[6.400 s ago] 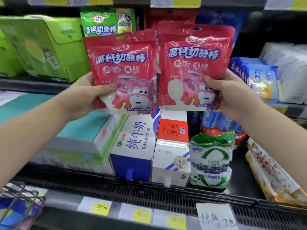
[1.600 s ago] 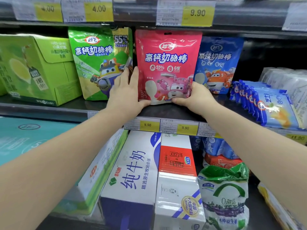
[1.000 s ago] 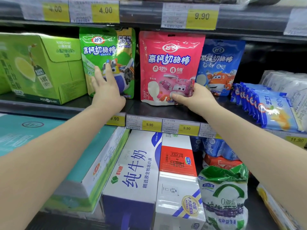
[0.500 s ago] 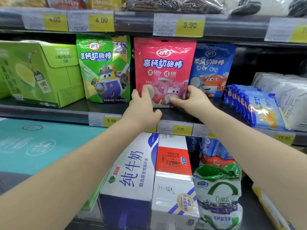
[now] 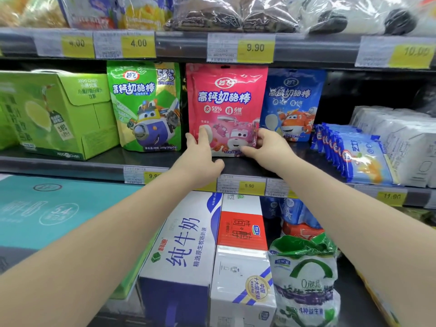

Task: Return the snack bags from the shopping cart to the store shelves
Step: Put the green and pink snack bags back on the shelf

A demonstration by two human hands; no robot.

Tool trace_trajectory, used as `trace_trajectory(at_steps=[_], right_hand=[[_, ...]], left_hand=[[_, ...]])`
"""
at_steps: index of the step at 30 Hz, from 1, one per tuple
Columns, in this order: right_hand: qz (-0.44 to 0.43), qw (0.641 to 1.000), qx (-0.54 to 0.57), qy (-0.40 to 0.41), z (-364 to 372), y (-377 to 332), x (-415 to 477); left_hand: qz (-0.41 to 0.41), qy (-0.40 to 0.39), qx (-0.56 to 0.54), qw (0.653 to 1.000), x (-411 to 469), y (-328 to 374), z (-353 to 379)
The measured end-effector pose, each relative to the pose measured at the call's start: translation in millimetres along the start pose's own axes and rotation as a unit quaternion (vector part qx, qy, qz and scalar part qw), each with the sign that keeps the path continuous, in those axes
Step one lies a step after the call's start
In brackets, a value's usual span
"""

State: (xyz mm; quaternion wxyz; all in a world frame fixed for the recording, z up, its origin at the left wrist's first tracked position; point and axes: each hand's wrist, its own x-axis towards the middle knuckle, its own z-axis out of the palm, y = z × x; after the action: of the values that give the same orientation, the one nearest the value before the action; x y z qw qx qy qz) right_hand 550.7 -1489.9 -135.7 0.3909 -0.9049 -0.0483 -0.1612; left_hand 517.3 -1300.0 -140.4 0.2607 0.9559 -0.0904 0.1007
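The pink snack bag [image 5: 226,109] stands upright near the shelf [image 5: 94,161] front edge, between green and blue bags, the left hand [image 5: 200,159] open against it, right hand [image 5: 266,147] fingers pinching its lower corner; placement looks nearly done, the cart unseen.

We list: glossy pink cartoon-printed foil snack pouch [image 5: 226,107]; green cartoon-printed pouch [image 5: 145,105]; blue cartoon-printed pouch [image 5: 295,100]; yellow-and-white paper price tags [image 5: 240,47].
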Motion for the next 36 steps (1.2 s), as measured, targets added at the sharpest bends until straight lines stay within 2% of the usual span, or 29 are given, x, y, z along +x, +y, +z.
trace_trajectory(at_steps=[7,11,17,21,26,36], right_hand=[[0.029,0.999,-0.031,0.003,-15,-2,-20],[0.026,0.994,-0.11,0.004,-24,-14,-37],[0.031,0.968,-0.238,-0.075,-41,-47,-61],[-0.01,0.945,-0.3,-0.13,-63,-91,-71],[-0.057,0.932,-0.306,-0.187,-94,-161,-76],[-0.151,0.899,-0.272,-0.308,-153,-351,-81]], left_hand=[[0.003,-0.006,0.005,1.0,-18,4,-9],[-0.005,-0.017,0.031,0.999,-31,8,-21],[-0.013,-0.076,0.102,0.992,-40,21,-55],[-0.038,-0.101,0.18,0.978,-46,41,-95],[-0.039,-0.136,0.256,0.956,-60,61,-166],[-0.1,-0.173,0.28,0.939,-130,93,-345]])
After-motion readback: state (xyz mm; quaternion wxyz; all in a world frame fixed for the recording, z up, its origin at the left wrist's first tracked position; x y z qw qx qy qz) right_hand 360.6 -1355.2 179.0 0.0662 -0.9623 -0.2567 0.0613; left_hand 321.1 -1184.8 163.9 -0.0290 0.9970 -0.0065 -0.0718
